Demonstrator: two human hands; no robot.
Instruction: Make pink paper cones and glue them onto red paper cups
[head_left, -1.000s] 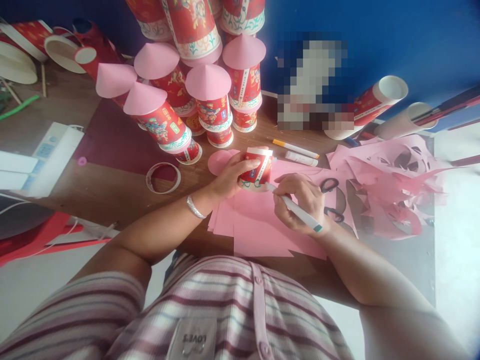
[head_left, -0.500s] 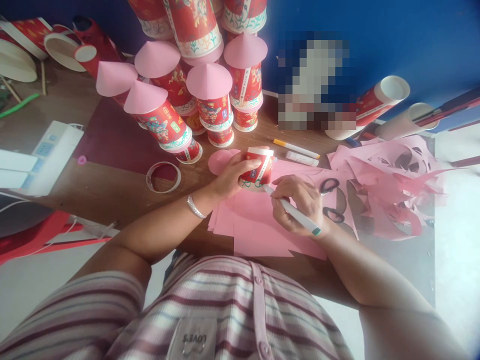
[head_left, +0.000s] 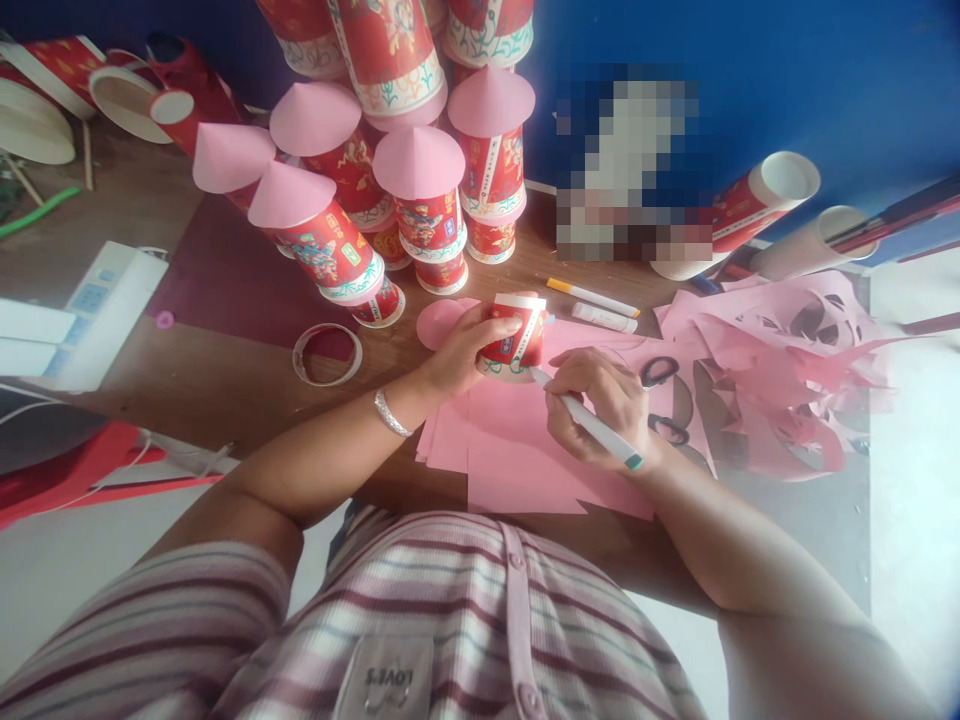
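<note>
Wrapped round a small red paper cup [head_left: 513, 345] is my left hand [head_left: 463, 350], its thumb across the cup's side. Green curls are drawn along the cup's white lower band. My right hand [head_left: 596, 405] grips a white marker [head_left: 604, 432] with a green end like a pen. The marker's tip lies at or very close to the band's right side; I cannot tell whether it touches. Under both hands lie sheets of pink paper [head_left: 517, 460]. Black-handled scissors [head_left: 667, 430] rest beside my right hand, their blades hidden.
Red cup towers with pink paper cones [head_left: 418, 162] stand behind my left hand. A yellow-ended marker [head_left: 592, 297] and a white marker [head_left: 604, 318] lie beyond the cup. Pink paper scraps [head_left: 802, 370] are heaped at right. A paper ring [head_left: 354, 372] and a power strip [head_left: 105, 310] are left.
My right hand and the marker have shifted very slightly to the right along the band. The cup and my left hand stay almost still.
</note>
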